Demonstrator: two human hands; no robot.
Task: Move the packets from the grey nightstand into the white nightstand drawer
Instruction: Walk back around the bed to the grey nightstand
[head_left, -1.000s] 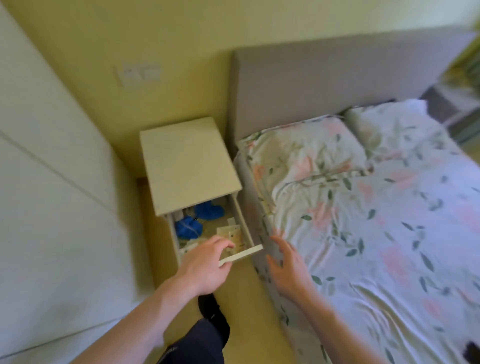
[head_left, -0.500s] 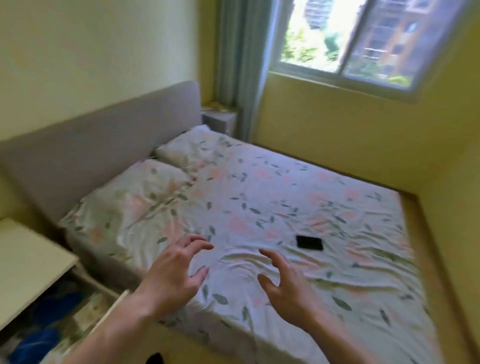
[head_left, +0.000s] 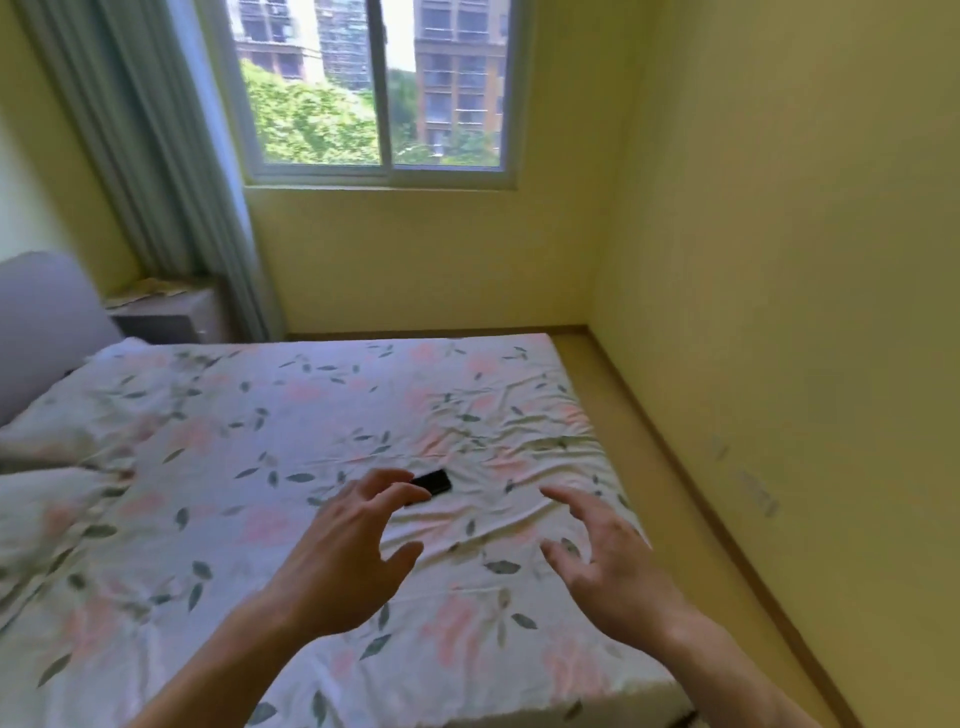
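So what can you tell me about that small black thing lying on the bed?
The small black thing is a flat, dark rectangle with rounded corners, perhaps a phone or remote; it is too blurred to tell which. It lies flat and slightly askew on the flowered sheet, toward the middle of the bed. The fingertips of the left hand overlap its near end in the view; whether they touch it is unclear.

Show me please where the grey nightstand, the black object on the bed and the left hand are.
grey nightstand (head_left: 174, 319): head view, its front face.
black object (head_left: 434, 481): head view, its visible top.
left hand (head_left: 347, 558): head view, back of the hand.
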